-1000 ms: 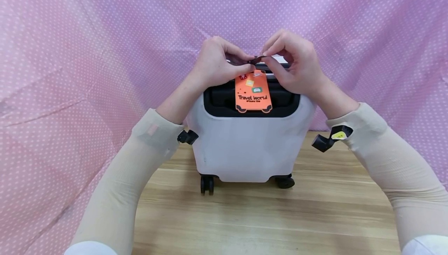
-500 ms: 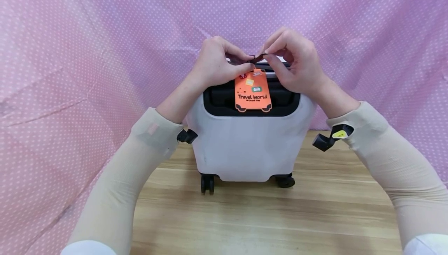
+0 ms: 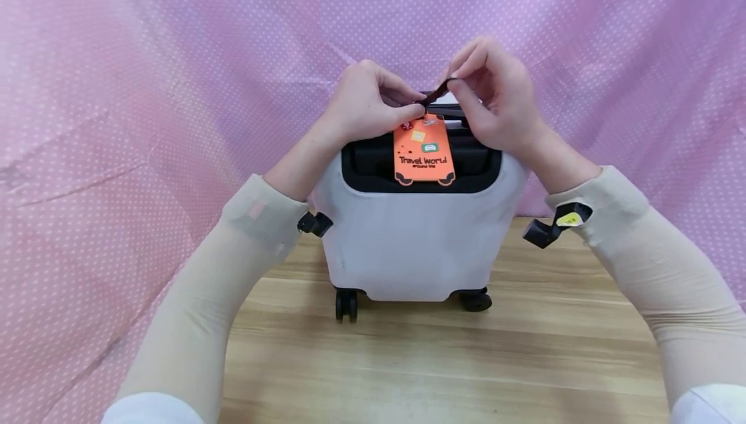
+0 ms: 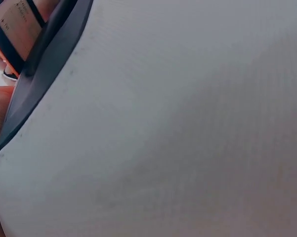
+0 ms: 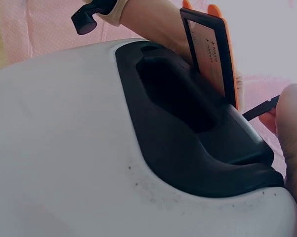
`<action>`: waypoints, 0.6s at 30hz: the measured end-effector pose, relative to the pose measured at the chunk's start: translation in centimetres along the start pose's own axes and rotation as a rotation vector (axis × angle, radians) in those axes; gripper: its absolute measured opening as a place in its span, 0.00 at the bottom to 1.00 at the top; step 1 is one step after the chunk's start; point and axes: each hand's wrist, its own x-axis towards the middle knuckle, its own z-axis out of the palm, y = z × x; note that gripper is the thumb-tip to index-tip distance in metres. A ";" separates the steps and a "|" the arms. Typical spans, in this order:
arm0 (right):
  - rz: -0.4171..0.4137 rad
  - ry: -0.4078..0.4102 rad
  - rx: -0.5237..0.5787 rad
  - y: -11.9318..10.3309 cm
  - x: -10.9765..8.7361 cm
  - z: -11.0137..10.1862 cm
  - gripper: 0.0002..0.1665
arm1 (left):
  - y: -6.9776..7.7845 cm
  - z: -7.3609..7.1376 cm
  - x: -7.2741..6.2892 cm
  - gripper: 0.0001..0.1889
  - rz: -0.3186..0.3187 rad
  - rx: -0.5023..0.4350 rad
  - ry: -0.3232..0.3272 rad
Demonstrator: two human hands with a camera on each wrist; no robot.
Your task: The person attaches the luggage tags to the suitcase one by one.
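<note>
An orange luggage tag (image 3: 424,150) printed "Travel World" hangs at the top of a white suitcase (image 3: 416,243), in front of its black handle recess (image 3: 478,175). My left hand (image 3: 370,103) pinches the dark strap (image 3: 440,91) just above the tag, between thumb and fingers. Up and to the right, my right hand (image 3: 498,97) pinches the strap's free end and stretches it between both hands. The right wrist view shows the tag's back with a name and address card (image 5: 207,52), and the strap (image 5: 259,108) running to my right hand (image 5: 292,118). Fingers hide part of the strap.
The suitcase stands on black wheels (image 3: 346,305) on a wood-grain surface (image 3: 431,372). Behind and at the left hangs a pink dotted cloth (image 3: 233,29). Each sleeve carries a small black wrist camera (image 3: 542,233).
My right hand has moved up and slightly right, drawing the strap end with it, so more strap shows. My left hand has stayed nearly in place at the tag's top.
</note>
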 end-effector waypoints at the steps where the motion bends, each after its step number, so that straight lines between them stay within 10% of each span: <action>1: 0.029 0.001 0.025 0.0 0.1 -0.1 0.04 | -0.1 0.0 0.1 0.12 -0.007 -0.019 -0.012; 9: 0.234 -0.019 0.153 0.6 1.7 -0.4 0.06 | -0.4 0.0 0.7 0.13 -0.020 -0.042 -0.037; 14: 0.061 -0.120 -0.224 0.8 2.2 -0.4 0.09 | -0.4 -0.1 0.7 0.15 -0.039 -0.028 -0.036; 18: -0.050 -0.172 -0.310 1.2 1.7 -0.4 0.12 | -0.3 0.0 0.6 0.15 -0.040 -0.054 -0.036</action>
